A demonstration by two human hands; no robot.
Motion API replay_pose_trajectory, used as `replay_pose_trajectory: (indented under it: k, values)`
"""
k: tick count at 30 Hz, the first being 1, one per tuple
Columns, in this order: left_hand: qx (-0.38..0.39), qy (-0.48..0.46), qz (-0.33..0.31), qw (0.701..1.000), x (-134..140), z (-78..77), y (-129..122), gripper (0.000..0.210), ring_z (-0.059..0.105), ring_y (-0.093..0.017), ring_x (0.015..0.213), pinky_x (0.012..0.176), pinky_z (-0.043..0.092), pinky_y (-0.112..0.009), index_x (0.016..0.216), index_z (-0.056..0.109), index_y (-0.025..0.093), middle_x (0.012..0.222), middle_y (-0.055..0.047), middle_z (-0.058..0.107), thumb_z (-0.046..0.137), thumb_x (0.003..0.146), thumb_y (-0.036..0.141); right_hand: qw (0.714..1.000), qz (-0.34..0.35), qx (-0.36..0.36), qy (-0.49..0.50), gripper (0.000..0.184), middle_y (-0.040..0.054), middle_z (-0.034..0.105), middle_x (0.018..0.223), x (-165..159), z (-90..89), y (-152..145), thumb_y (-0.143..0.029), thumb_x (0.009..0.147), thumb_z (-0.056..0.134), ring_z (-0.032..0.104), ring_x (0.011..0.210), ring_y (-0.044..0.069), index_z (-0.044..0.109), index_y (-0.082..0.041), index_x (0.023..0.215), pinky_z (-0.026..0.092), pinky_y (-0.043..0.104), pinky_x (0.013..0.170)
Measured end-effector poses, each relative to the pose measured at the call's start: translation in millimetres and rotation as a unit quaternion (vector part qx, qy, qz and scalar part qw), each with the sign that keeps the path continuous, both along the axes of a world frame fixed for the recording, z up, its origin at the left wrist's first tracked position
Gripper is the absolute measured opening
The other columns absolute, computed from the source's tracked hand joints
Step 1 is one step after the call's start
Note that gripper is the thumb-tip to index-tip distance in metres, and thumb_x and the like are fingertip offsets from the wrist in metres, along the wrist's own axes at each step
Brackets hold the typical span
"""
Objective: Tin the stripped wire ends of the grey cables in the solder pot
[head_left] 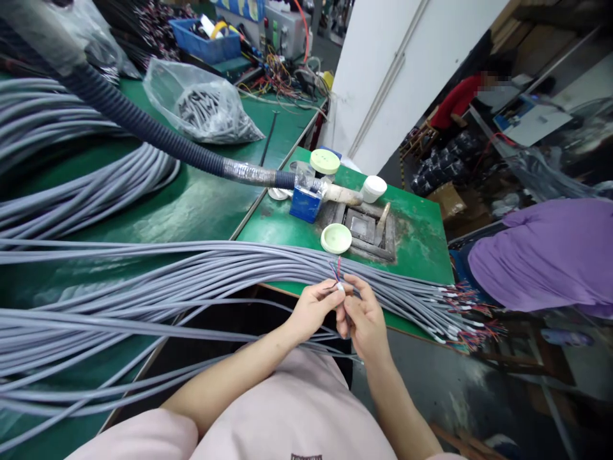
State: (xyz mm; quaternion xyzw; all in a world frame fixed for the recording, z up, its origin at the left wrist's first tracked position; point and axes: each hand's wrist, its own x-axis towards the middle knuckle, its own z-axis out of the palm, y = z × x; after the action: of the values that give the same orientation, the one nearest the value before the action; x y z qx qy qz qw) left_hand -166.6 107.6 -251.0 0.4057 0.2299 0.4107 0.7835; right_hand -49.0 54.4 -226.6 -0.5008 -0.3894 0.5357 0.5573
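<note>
Both of my hands meet in front of my body around the end of one grey cable [340,287]. Its white-wrapped tip points up, and thin red, blue and dark wires fan out of it. My left hand [316,306] pinches the end from the left, thumb near the white wrap. From the right, my right hand [364,316] has its fingers closed round the cable just below the wrap. Just beyond my hands, a thick bundle of grey cables [268,259] runs across the green table, its stripped ends [472,319] gathered at the right.
Behind the bundle are a pale green lid [336,238], a square metal pot [363,225] with a brush-like stick, a white tub [373,188] and a blue box [305,203] under a ribbed hose [182,144]. A person in purple [546,255] is at the right.
</note>
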Motion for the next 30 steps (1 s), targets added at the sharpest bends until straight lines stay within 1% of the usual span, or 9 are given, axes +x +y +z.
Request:
replay_pose_trajectory:
  k: [3, 6, 12, 14, 17, 20, 23, 28, 30]
  values:
    - [-0.016, 0.011, -0.004, 1.000, -4, 5.5, 1, 0.039, 0.060, -0.013, 0.055, 0.061, 0.050, -0.027, 0.093, 0.071, 0.012, 0.061, -0.001, 0.061, 0.071, 0.076, 0.047, 0.988, 0.012, 0.029, -0.154, 0.026, -0.0014, 0.064, 0.072, 10, 7.0, 1, -0.036, 0.089, 0.058, 0.060, 0.057, 0.012, 0.059, -0.024, 0.112, 0.050, 0.024, 0.053]
    - [0.010, 0.063, 0.015, 0.998, -6, 7.2, 2, 0.034, 0.060, -0.014, 0.072, 0.074, 0.048, -0.027, 0.078, 0.073, 0.012, 0.074, -0.004, 0.066, 0.077, 0.070, 0.045, 0.930, -0.020, 0.110, -0.350, 0.015, 0.0034, 0.067, 0.087, 22, 22.3, 7, -0.031, 0.090, 0.057, 0.063, 0.080, 0.016, 0.068, -0.021, 0.095, 0.051, 0.028, 0.072]
    - [0.084, 0.125, -0.008, 0.989, -3, -7.1, -5, 0.033, 0.053, -0.014, 0.073, 0.075, 0.043, -0.028, 0.075, 0.074, 0.015, 0.072, -0.003, 0.060, 0.072, 0.073, 0.048, 0.836, -0.023, 0.194, -0.512, 0.018, 0.0003, 0.056, 0.064, 16, 39.7, 25, -0.028, 0.085, 0.062, 0.052, 0.066, 0.015, 0.063, -0.018, 0.070, 0.042, 0.028, 0.063]
    - [0.110, 0.142, -0.010, 0.984, -5, -7.7, -6, 0.032, 0.051, -0.014, 0.072, 0.074, 0.042, -0.028, 0.075, 0.074, 0.015, 0.070, -0.003, 0.059, 0.071, 0.075, 0.046, 0.839, -0.024, 0.191, -0.509, 0.025, -0.0009, 0.053, 0.060, 11, 39.8, 29, -0.024, 0.086, 0.059, 0.050, 0.061, 0.013, 0.060, -0.018, 0.062, 0.039, 0.027, 0.060]
    - [0.129, 0.162, -0.013, 0.978, -11, -2.7, -7, 0.029, 0.051, -0.013, 0.070, 0.072, 0.040, -0.027, 0.075, 0.074, 0.015, 0.070, -0.003, 0.062, 0.068, 0.079, 0.043, 0.880, -0.054, 0.168, -0.441, 0.025, -0.0018, 0.054, 0.058, 14, 39.4, 33, -0.022, 0.084, 0.059, 0.051, 0.057, 0.012, 0.062, -0.018, 0.060, 0.039, 0.025, 0.057]
    - [0.115, 0.167, -0.022, 0.979, -17, 1.3, -5, 0.031, 0.054, -0.013, 0.070, 0.072, 0.041, -0.027, 0.076, 0.075, 0.015, 0.073, -0.005, 0.065, 0.068, 0.078, 0.044, 0.904, -0.153, 0.145, -0.373, 0.022, -0.0017, 0.058, 0.058, 30, 41.0, 35, -0.025, 0.084, 0.060, 0.052, 0.056, 0.013, 0.068, -0.018, 0.064, 0.040, 0.026, 0.057]
    - [0.064, 0.149, -0.028, 0.986, -19, -0.7, -5, 0.034, 0.055, -0.014, 0.069, 0.070, 0.043, -0.027, 0.075, 0.075, 0.014, 0.074, -0.006, 0.066, 0.071, 0.074, 0.047, 0.899, -0.228, 0.140, -0.346, 0.022, -0.0023, 0.056, 0.055, 46, 44.2, 33, -0.028, 0.084, 0.061, 0.052, 0.055, 0.013, 0.069, -0.018, 0.066, 0.040, 0.026, 0.056]
    - [0.049, 0.134, -0.026, 0.989, -14, -9.6, -7, 0.031, 0.055, -0.014, 0.070, 0.073, 0.044, -0.028, 0.073, 0.074, 0.014, 0.073, -0.005, 0.064, 0.074, 0.072, 0.045, 0.909, -0.004, 0.102, -0.404, 0.013, -0.0001, 0.063, 0.066, 31, 41.7, 26, -0.027, 0.080, 0.065, 0.056, 0.061, 0.014, 0.071, -0.020, 0.071, 0.044, 0.026, 0.059]
    - [0.063, 0.141, -0.029, 0.988, -11, -12.1, -9, 0.029, 0.055, -0.014, 0.071, 0.074, 0.044, -0.028, 0.073, 0.074, 0.014, 0.073, -0.004, 0.064, 0.073, 0.073, 0.044, 0.900, 0.019, 0.102, -0.423, 0.018, -0.0009, 0.059, 0.061, 18, 38.1, 27, -0.027, 0.081, 0.065, 0.054, 0.059, 0.013, 0.067, -0.020, 0.065, 0.043, 0.026, 0.059]
